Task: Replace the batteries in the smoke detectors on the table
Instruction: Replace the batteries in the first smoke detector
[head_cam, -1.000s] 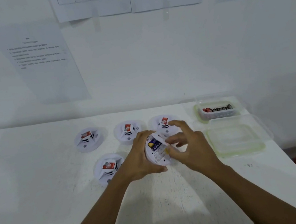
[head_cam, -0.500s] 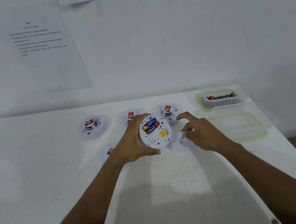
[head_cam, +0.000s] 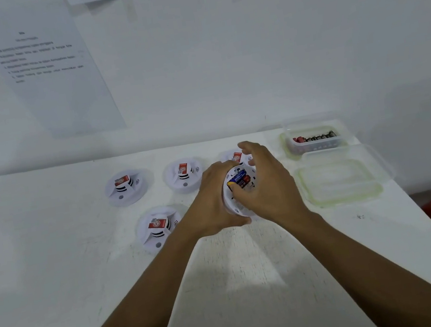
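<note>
The left hand (head_cam: 214, 200) grips the round white plastic smoke detector (head_cam: 236, 210) by its rim, lifted just off the white table (head_cam: 86, 280) and turned so the open back faces the camera. The blue, yellow and red batteries (head_cam: 240, 180) sit in the exposed compartment, with their long axis running roughly from 9 to 3 o'clock and the 3 o'clock end tipped slightly up.

The right hand (head_cam: 271, 185) arches over the detector from 3 o'clock. Its fingers are curled and its thumb lies on the cells from about 5 o'clock. I cannot tell whether it has pinched a battery or only presses on it.

The batteries lie directly under the right thumb, so the right hand is the nearer one. Prising them out probably means lifting one end across that axis. The clear plastic tub (head_cam: 289, 144) of spare batteries stands at 2 o'clock from the hands, near the right one.
</note>
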### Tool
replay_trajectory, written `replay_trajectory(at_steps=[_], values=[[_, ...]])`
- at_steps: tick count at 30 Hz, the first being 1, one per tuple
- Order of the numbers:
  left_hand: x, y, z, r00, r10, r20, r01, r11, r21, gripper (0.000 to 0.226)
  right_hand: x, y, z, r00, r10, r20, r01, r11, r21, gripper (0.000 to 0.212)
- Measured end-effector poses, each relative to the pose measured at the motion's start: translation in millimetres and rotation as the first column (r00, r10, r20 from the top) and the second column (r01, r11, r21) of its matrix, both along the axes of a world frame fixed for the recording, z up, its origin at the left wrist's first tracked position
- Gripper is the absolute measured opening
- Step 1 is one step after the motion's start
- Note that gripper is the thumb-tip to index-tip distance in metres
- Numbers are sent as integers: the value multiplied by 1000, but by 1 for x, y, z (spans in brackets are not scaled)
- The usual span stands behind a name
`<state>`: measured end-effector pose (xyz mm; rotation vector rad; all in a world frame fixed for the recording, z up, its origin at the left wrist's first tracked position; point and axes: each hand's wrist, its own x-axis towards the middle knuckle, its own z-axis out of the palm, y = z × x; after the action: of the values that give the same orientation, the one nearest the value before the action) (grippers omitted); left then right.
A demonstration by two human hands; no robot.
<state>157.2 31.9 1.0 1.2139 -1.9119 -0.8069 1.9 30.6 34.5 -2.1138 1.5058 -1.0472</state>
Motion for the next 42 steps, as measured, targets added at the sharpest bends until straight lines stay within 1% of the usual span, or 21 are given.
replay_trajectory(at_steps=[3,7,9,10,11,12,14,15,16,18,19,21,24,26,27,29,32,33,36,39,42], values=[[-3,-3,2,999,13,41,-12,999,-33,99,4,1,-1,999,-21,37,21,1000,2,80],[-3,-3,5,995,11,101,-7,999,-40,103,5,3,2,998,-45,32,45,999,-15,84],[-3,0,6,994,-4,107,5,1000,-10,102,5,3,4,999,-50,18,50,999,-12,85],[-3,1,7,996,-29,79,28,1000,15,102,5,4,4,999,-53,7,54,998,-13,85],[-3,2,9,994,-51,92,50,999,12,102,5,4,4,998,-62,-3,62,998,-17,83],[-3,1,9,992,-43,122,42,999,9,104,5,5,5,997,-75,-10,75,997,-24,81],[-2,0,11,969,41,242,-28,998,-56,110,6,6,5,995,-102,-13,102,994,-44,75],[-1,0,11,964,57,261,-38,996,-77,112,6,6,5,994,-111,-17,110,992,-54,72],[-1,-1,10,974,30,226,-19,998,-52,111,7,6,5,993,-119,-21,118,991,-60,69],[-2,0,9,995,-78,70,75,997,34,106,7,5,3,991,-131,-31,129,990,-64,65],[-3,0,8,995,-99,21,98,994,39,105,7,4,1,990,-134,-42,131,989,-62,64],[-4,0,4,996,-92,-17,93,995,45,107,6,4,-2,989,-133,-65,128,990,-65,65],[-3,1,2,995,-71,-69,78,992,102,111,4,6,-5,994,-93,-56,88,992,-86,63],[-2,-1,3,994,-79,-70,84,993,83,109,2,6,-6,998,-51,-36,47,993,-108,61],[-2,-2,4,996,-80,-41,82,995,51,109,1,6,-7,999,-37,-31,33,992,-121,59],[-4,-4,6,996,-81,-31,81,997,18,109,-2,5,-9,999,-20,-32,16,990,-142,54],[-6,-6,6,991,-87,-106,93,994,51,103,-8,3,-13,999,9,-42,-17,985,-171,41],[-6,-7,4,991,-82,-107,88,995,55,102,-9,3,-15,998,23,-50,-32,982,-186,37],[-4,-8,-2,994,-85,-68,89,994,63,110,-13,-1,-21,996,76,-54,-86,974,-212,31],[-5,-6,-1,991,-90,-102,99,991,92,107,-15,-4,-23,993,117,3,-112,958,-264,25],[-7,-6,2,994,-76,-73,80,996,48,104,-15,-5,-20,987,130,94,-96,948,-302,20]])
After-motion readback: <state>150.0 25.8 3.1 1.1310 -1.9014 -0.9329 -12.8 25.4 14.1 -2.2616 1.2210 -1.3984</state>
